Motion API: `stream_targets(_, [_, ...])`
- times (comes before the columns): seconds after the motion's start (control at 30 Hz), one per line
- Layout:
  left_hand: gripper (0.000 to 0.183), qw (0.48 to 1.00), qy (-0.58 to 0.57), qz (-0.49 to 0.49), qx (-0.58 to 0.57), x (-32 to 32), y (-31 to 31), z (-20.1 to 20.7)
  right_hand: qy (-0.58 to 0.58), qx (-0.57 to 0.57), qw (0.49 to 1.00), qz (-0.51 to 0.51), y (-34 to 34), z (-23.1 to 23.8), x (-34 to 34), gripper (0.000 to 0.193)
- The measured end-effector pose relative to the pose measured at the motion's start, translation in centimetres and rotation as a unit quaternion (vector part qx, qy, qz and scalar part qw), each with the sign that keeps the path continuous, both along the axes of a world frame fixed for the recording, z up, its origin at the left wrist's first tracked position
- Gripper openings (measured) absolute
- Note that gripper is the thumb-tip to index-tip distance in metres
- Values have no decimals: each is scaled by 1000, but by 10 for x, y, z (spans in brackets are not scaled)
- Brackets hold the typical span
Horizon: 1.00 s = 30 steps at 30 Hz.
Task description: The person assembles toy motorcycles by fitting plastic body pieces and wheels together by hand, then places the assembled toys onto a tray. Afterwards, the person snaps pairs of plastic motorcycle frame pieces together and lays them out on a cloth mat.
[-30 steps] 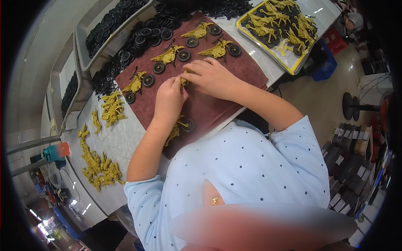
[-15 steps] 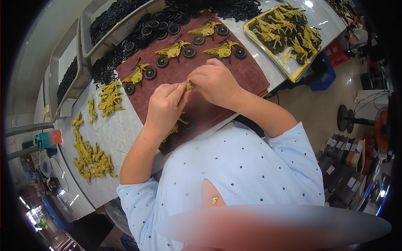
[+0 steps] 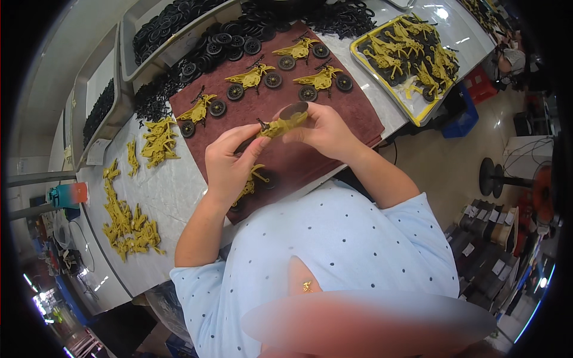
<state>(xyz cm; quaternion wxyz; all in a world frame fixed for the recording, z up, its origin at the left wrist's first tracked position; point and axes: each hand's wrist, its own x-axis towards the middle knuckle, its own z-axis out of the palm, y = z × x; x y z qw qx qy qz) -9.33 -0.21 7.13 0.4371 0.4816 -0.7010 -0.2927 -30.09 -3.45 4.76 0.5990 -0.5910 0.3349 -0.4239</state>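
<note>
Above a dark red cloth point(image 3: 298, 166), a yellow toy motorcycle point(image 3: 276, 127) is held between both hands. My left hand point(image 3: 228, 160) grips one end, by a small black part, with thumb and fingers closed. My right hand point(image 3: 327, 132) pinches the other end, where a dark wheel point(image 3: 294, 110) sticks up. Beyond the hands, several yellow toy motorcycles point(image 3: 248, 77) with black wheels lie on the cloth. Closer to my body, partly covered by my left hand, lies another yellow toy piece point(image 3: 249, 184) with a dark wheel beside it.
Loose yellow parts point(image 3: 125, 224) lie in piles on the table at left. Black wheels point(image 3: 224, 42) heap along the cloth's far edge, next to grey bins point(image 3: 122, 77) of black parts. A yellow-rimmed tray point(image 3: 412, 113) of yellow pieces stands at far right.
The toy motorcycle, mostly hidden in my fingers before, now shows its yellow body and a raised wheel. My right hand has turned and opened its grip around it; both hands stay close together.
</note>
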Motion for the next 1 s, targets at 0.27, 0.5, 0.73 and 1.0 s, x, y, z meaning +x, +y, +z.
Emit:
stream_targets(0.27, [22,999,-20,-8,-36,-2,11,14,-7,-36,999,25,19,7,12,31])
stream_targets(0.5, [20,995,-50,-3,-90,-7,18,14,19,-90,995,-32,32,5,20,27])
stream_targets(0.73, [29,994,-3,-54,-94,9,8,8,-2,-211,975,-75,20,8,20,30])
stream_targets(1.0, [75,870,435,-137,188,13,29,0,41,-433,899,-41,0,6,4,33])
